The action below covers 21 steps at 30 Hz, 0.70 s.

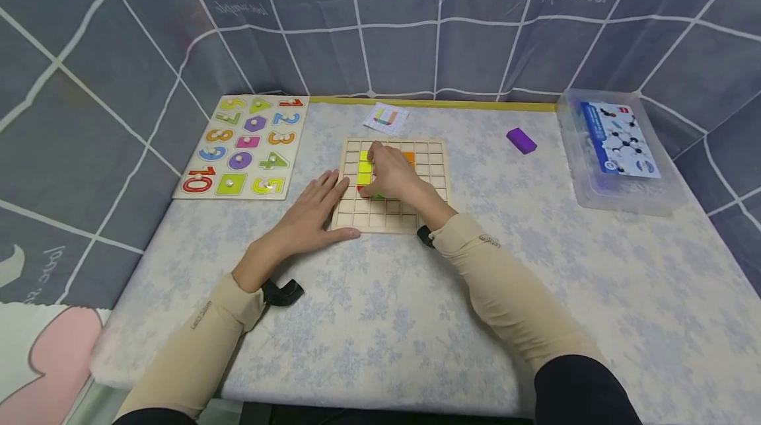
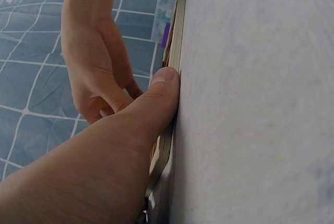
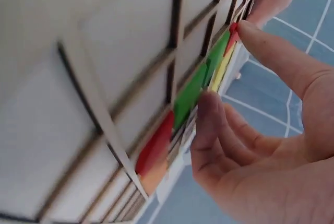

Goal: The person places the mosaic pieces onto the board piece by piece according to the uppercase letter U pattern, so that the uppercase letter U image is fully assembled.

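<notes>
A wooden grid board [image 1: 351, 220] lies on the table with coloured blocks on it. My left hand [image 1: 309, 217] lies with fingers extended at the board's left side, its thumb along the near edge. My right hand [image 1: 392, 174] reaches over the board's middle. Its thumb touches a small red block [image 3: 233, 27], while the other fingers bend over the coloured blocks. Yellow blocks [image 1: 364, 170] show left of that hand, and an orange block [image 1: 409, 157] beyond it. Green blocks [image 3: 190, 91] and another red block [image 3: 156, 143] appear in the right wrist view. I cannot tell whether the right fingers pinch a block.
A number-and-shape puzzle board [image 1: 267, 160] lies at the left. Behind the grid board is a pattern card [image 1: 386, 118]. A purple block [image 1: 521, 141] sits to the right, near a clear plastic box [image 1: 618, 193] with a blue printed sheet. Tiled-pattern curtains [image 1: 404, 61] surround the table.
</notes>
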Each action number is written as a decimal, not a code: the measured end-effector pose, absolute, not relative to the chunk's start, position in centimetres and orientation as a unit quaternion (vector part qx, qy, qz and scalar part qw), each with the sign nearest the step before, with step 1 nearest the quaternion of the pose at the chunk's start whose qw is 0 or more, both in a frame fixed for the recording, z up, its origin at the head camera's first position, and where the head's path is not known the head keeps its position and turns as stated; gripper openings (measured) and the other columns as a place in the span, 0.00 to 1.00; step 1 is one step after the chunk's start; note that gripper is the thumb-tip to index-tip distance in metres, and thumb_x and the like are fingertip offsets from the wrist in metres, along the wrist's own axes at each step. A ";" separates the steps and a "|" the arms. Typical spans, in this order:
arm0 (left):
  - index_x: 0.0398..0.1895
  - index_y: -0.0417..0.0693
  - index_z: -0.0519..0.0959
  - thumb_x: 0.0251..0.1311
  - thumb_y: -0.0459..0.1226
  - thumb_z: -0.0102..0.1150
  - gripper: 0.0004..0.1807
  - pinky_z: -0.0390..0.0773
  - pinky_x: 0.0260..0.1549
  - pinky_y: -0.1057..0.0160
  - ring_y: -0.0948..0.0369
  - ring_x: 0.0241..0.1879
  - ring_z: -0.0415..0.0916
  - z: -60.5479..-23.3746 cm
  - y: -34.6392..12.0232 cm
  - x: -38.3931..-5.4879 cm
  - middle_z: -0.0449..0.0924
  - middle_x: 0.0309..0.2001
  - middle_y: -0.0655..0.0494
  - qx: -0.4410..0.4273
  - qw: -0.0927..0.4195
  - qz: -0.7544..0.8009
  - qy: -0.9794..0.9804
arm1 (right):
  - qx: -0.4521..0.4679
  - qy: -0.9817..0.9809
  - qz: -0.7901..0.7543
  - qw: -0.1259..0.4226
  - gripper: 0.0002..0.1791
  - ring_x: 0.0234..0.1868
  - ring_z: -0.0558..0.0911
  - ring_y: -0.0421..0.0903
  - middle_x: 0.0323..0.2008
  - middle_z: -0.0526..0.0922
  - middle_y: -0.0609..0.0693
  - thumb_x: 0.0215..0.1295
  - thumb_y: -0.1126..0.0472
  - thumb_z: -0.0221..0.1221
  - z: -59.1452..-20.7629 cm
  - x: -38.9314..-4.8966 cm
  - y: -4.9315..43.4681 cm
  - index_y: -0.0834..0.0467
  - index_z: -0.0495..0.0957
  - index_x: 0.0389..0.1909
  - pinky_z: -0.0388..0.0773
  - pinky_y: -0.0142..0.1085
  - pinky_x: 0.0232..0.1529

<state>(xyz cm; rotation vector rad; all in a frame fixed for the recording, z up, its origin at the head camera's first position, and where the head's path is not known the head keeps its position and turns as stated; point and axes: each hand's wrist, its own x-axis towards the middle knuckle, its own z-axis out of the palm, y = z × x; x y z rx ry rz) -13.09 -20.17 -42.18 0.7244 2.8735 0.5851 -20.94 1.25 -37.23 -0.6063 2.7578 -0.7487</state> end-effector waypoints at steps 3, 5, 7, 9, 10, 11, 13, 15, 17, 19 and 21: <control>0.87 0.46 0.44 0.66 0.63 0.64 0.59 0.36 0.85 0.46 0.48 0.86 0.31 -42.1 -20.1 -13.1 0.35 0.87 0.43 0.237 0.061 0.190 0.951 | -0.207 0.940 -0.252 0.098 0.39 0.51 0.80 0.54 0.53 0.81 0.58 0.59 0.49 0.78 -37.4 -20.9 1.0 0.63 0.72 0.63 0.81 0.46 0.55; 0.87 0.46 0.44 0.66 0.63 0.64 0.59 0.36 0.85 0.45 0.48 0.86 0.31 -42.1 -20.1 -13.1 0.35 0.87 0.43 0.236 0.063 0.192 0.950 | -0.210 0.942 -0.246 0.091 0.39 0.54 0.80 0.55 0.55 0.79 0.59 0.59 0.49 0.78 -37.5 -20.8 0.8 0.64 0.72 0.63 0.81 0.46 0.57; 0.87 0.46 0.44 0.66 0.62 0.64 0.59 0.36 0.85 0.45 0.48 0.86 0.31 -42.1 -20.1 -13.0 0.35 0.87 0.43 0.236 0.065 0.193 0.950 | -0.210 0.942 -0.243 0.092 0.39 0.55 0.79 0.56 0.57 0.78 0.60 0.58 0.50 0.79 -37.5 -20.8 0.7 0.64 0.72 0.63 0.81 0.46 0.58; 0.87 0.46 0.44 0.66 0.62 0.65 0.59 0.36 0.85 0.45 0.47 0.86 0.31 -42.0 -20.0 -13.0 0.35 0.87 0.43 0.236 0.066 0.196 0.950 | -0.210 0.941 -0.247 0.094 0.40 0.57 0.79 0.56 0.58 0.78 0.60 0.58 0.51 0.79 -37.6 -20.9 0.6 0.64 0.71 0.64 0.80 0.46 0.60; 0.87 0.46 0.44 0.66 0.62 0.65 0.60 0.36 0.85 0.45 0.47 0.86 0.31 -42.0 -20.0 -13.0 0.35 0.87 0.42 0.236 0.066 0.196 0.949 | -0.209 0.940 -0.252 0.094 0.41 0.57 0.79 0.56 0.59 0.78 0.61 0.58 0.52 0.79 -37.7 -20.9 0.7 0.64 0.71 0.65 0.80 0.46 0.61; 0.87 0.46 0.44 0.66 0.62 0.66 0.60 0.35 0.85 0.45 0.47 0.86 0.31 -41.9 -20.0 -12.9 0.35 0.87 0.43 0.235 0.067 0.196 0.950 | -0.209 0.939 -0.258 0.092 0.42 0.58 0.79 0.56 0.59 0.78 0.61 0.58 0.53 0.79 -37.8 -21.0 0.7 0.64 0.70 0.67 0.80 0.46 0.61; 0.87 0.47 0.44 0.66 0.62 0.66 0.60 0.35 0.85 0.46 0.48 0.86 0.30 -41.9 -19.9 -13.0 0.34 0.87 0.43 0.234 0.067 0.194 0.950 | -0.211 0.934 -0.274 0.087 0.44 0.58 0.79 0.56 0.60 0.78 0.61 0.57 0.54 0.80 -37.9 -21.0 0.8 0.65 0.69 0.69 0.80 0.47 0.61; 0.87 0.47 0.44 0.66 0.63 0.65 0.60 0.35 0.85 0.47 0.48 0.86 0.30 -41.9 -19.9 -13.1 0.34 0.87 0.43 0.234 0.067 0.191 0.951 | -0.213 0.930 -0.288 0.082 0.46 0.56 0.79 0.57 0.59 0.78 0.62 0.56 0.56 0.80 -38.0 -21.1 1.0 0.65 0.67 0.71 0.80 0.47 0.60; 0.87 0.46 0.44 0.66 0.63 0.64 0.60 0.36 0.85 0.46 0.48 0.86 0.31 -41.9 -19.9 -13.2 0.35 0.87 0.43 0.235 0.067 0.189 0.951 | -0.217 0.927 -0.294 0.081 0.46 0.54 0.79 0.56 0.56 0.79 0.61 0.56 0.56 0.80 -38.0 -21.2 1.1 0.64 0.68 0.72 0.81 0.47 0.57; 0.87 0.46 0.45 0.66 0.64 0.64 0.59 0.36 0.85 0.45 0.47 0.86 0.31 -41.9 -20.0 -13.2 0.35 0.87 0.42 0.236 0.066 0.189 0.951 | -0.220 0.927 -0.292 0.082 0.47 0.54 0.79 0.56 0.55 0.80 0.61 0.56 0.56 0.81 -38.0 -21.3 1.1 0.64 0.68 0.72 0.80 0.46 0.57; 0.87 0.45 0.45 0.66 0.64 0.64 0.60 0.37 0.85 0.45 0.47 0.86 0.32 -42.0 -20.0 -13.2 0.36 0.87 0.42 0.237 0.066 0.189 0.951 | -0.221 0.929 -0.286 0.083 0.48 0.57 0.79 0.56 0.57 0.80 0.60 0.55 0.54 0.81 -37.9 -21.5 1.1 0.63 0.67 0.73 0.79 0.46 0.61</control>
